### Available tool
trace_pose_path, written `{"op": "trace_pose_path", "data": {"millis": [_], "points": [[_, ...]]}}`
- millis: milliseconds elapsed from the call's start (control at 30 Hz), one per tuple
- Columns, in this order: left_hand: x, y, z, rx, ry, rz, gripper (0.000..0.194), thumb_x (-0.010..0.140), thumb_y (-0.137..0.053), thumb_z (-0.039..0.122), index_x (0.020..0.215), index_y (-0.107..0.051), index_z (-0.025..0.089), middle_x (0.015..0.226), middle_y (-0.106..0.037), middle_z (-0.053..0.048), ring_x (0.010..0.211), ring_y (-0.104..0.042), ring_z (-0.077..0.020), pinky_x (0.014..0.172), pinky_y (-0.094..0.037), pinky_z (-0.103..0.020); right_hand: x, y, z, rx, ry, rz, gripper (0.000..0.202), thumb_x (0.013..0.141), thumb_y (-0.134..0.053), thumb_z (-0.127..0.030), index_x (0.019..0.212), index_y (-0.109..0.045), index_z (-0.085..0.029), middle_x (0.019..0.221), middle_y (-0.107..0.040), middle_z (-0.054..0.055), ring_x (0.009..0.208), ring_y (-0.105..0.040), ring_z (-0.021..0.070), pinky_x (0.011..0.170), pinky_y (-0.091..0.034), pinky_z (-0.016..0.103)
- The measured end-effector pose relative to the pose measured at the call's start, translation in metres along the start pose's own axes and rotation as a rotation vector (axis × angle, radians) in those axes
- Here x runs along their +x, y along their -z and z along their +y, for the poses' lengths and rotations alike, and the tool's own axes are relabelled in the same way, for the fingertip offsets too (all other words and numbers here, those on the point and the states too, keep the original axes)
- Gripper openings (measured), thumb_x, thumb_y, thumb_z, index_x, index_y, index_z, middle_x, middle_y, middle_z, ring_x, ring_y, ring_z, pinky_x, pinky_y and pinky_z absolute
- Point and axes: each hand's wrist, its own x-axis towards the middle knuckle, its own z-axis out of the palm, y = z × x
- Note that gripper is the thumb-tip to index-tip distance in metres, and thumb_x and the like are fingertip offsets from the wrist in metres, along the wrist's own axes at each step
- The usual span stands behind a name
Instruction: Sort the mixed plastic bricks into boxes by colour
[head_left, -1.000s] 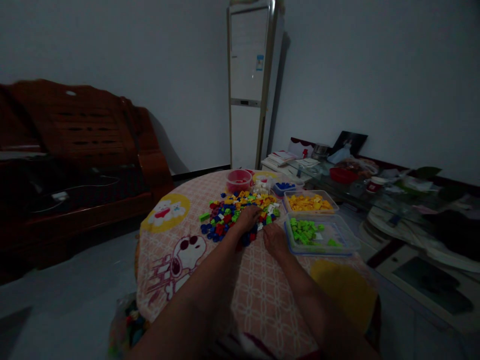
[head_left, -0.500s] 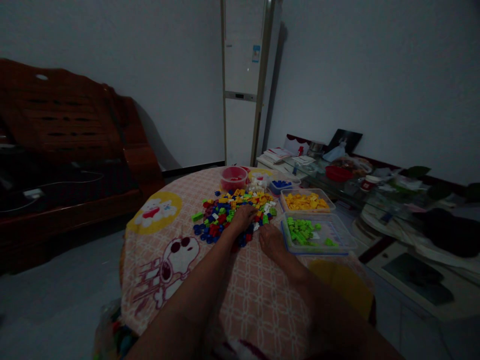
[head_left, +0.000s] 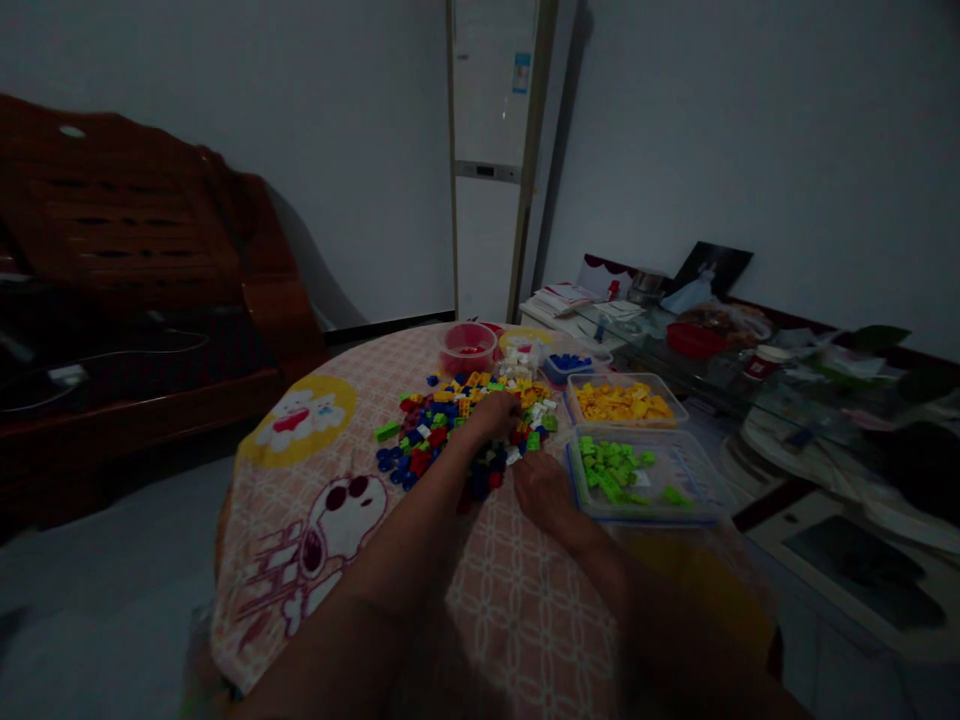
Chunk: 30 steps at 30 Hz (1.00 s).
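A mixed pile of toy building bricks in several colours lies on the table. My left hand reaches over the middle of the pile, its fingers curled down among the bricks; whatever they hold is hidden. At the pile's near right edge, my right hand rests low with fingers bent together. Close to its fingertips is a white brick, and I cannot make out what is between them. Right of this hand stands a clear tray with green bricks. Behind it, another box contains yellow bricks.
A pink bowl with red pieces stands at the back, near white bricks and a box of blue bricks. A patterned cloth covers the round table. To the right is a cluttered glass stand; a wooden bench stands left.
The view has shifted slightly, and the table appears a little larger. My left hand has moved slightly right and away over the pile. My right hand stays beside the pile's near right edge.
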Motion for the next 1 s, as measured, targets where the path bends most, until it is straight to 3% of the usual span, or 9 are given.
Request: {"op": "trace_pose_path", "data": {"millis": [133,367,567,733,1000], "points": [[0.02,0.001,0.003,-0.081,-0.024,0.056,0.02,0.075,-0.065,0.018,0.091,-0.078,0.017,0.089,-0.076,-0.006,0.082,-0.066,-0.0184,0.078,-0.049,-0.026,-0.002,0.001,0.001,0.016,-0.001,0.008,0.018,0.094,-0.046,-0.015,0.092,-0.064,-0.017,0.093,-0.062,0.01,0.09,-0.053,0.0228,0.08,-0.039,0.035],[0.035,-0.022,0.017,-0.4,-0.05,0.096,0.014,0.073,-0.066,0.022,0.081,-0.076,0.016,0.072,-0.071,-0.001,0.07,-0.061,-0.0146,0.07,-0.047,-0.024,-0.002,0.0,0.002,0.03,-0.022,0.022,0.018,0.094,-0.049,-0.017,0.086,-0.064,-0.018,0.089,-0.062,0.009,0.087,-0.052,0.0219,0.078,-0.038,0.034],[0.032,-0.028,0.013,-0.824,0.009,0.053,0.016,0.076,-0.061,0.025,0.078,-0.07,0.012,0.059,-0.062,0.002,0.057,-0.056,-0.0109,0.057,-0.044,-0.021,-0.006,0.0,0.004,0.071,-0.023,0.007,0.017,0.094,-0.049,-0.017,0.088,-0.065,-0.018,0.09,-0.061,0.008,0.087,-0.051,0.0211,0.079,-0.038,0.033],[0.03,-0.028,0.017,-1.137,0.052,-0.063,0.016,0.081,-0.061,0.024,0.085,-0.066,0.01,0.055,-0.06,0.004,0.048,-0.053,-0.0078,0.05,-0.042,-0.018,-0.007,0.004,0.005,0.084,-0.021,-0.009,0.014,0.093,-0.051,-0.018,0.089,-0.065,-0.018,0.092,-0.061,0.008,0.089,-0.051,0.0215,0.08,-0.038,0.033],[0.024,-0.025,0.026,-1.208,0.106,-0.117,0.013,0.085,-0.06,0.016,0.091,-0.068,0.008,0.057,-0.062,0.003,0.049,-0.058,-0.0069,0.053,-0.047,-0.017,-0.007,0.006,0.005,0.108,-0.017,-0.021,0.015,0.093,-0.05,-0.017,0.088,-0.064,-0.018,0.094,-0.061,0.008,0.089,-0.05,0.0213,0.081,-0.038,0.033]]}}
